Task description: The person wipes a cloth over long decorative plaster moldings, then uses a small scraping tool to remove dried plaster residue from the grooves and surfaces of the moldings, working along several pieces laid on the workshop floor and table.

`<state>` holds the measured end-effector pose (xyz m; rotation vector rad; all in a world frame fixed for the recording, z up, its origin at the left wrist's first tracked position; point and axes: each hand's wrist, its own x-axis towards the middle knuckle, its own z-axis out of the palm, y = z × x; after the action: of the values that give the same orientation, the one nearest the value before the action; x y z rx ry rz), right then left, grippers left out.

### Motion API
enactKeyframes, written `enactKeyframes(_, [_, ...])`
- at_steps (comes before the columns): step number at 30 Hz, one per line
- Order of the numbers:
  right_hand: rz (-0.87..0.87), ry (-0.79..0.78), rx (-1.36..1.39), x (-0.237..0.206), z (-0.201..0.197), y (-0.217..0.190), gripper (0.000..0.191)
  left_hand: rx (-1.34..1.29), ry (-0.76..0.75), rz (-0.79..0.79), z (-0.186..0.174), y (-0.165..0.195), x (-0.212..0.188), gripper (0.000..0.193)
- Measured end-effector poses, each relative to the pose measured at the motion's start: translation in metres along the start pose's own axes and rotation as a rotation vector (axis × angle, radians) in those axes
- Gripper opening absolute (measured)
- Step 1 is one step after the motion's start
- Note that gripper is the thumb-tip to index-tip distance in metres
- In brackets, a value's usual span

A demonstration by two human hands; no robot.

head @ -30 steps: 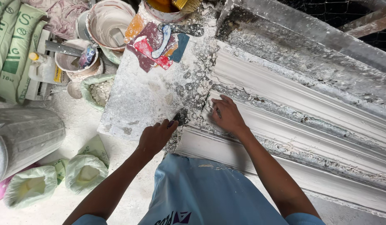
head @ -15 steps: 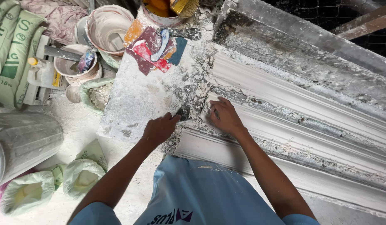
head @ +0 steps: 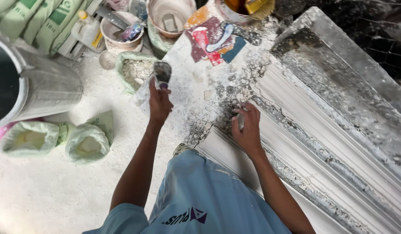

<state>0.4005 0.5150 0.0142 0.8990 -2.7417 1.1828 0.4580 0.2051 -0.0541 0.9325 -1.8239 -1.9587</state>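
My left hand (head: pixel 159 103) grips the handle of a flat metal scraper (head: pixel 162 73), its plaster-caked blade held up over the left edge of a white work board (head: pixel 196 86). My right hand (head: pixel 247 128) rests on the near end of a long white plaster cornice moulding (head: pixel 321 130), fingers closed around a small pale tool (head: pixel 240 120) pressed against the crusted grey edge. The moulding runs from the upper middle to the lower right.
A metal bucket (head: pixel 31 86) stands at left, two open green bags of powder (head: pixel 57 141) below it. Bowls (head: pixel 122 32) and a tub (head: pixel 168 17) sit at the top, beside green sacks (head: pixel 40 21). Paint-smeared patches (head: pixel 215 39) mark the board's far end.
My left hand has lifted away from the moulding's end to the left, now holding the scraper up. My right hand stays at the moulding's near end. The camera has moved closer.
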Motion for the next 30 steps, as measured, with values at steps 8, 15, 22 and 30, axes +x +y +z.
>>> enactKeyframes(8, [-0.003, -0.174, 0.113, -0.016, 0.019, -0.021, 0.019, -0.469, 0.109, -0.425, -0.012, 0.008, 0.043, 0.015])
enactKeyframes(15, [0.058, -0.144, 0.124, -0.029, 0.017, -0.012, 0.014, -0.224, -0.094, -0.475, 0.011, -0.010, -0.027, 0.019])
enactKeyframes(22, [0.085, -0.118, 0.111, -0.033, -0.005, -0.003, 0.014, 0.863, 0.182, 0.489, 0.007, 0.012, -0.034, 0.052])
enactKeyframes(30, [0.266, -0.034, 0.133, -0.044, -0.031, 0.020, 0.020, 0.913, -0.256, 0.397, 0.095, 0.016, -0.055, 0.041])
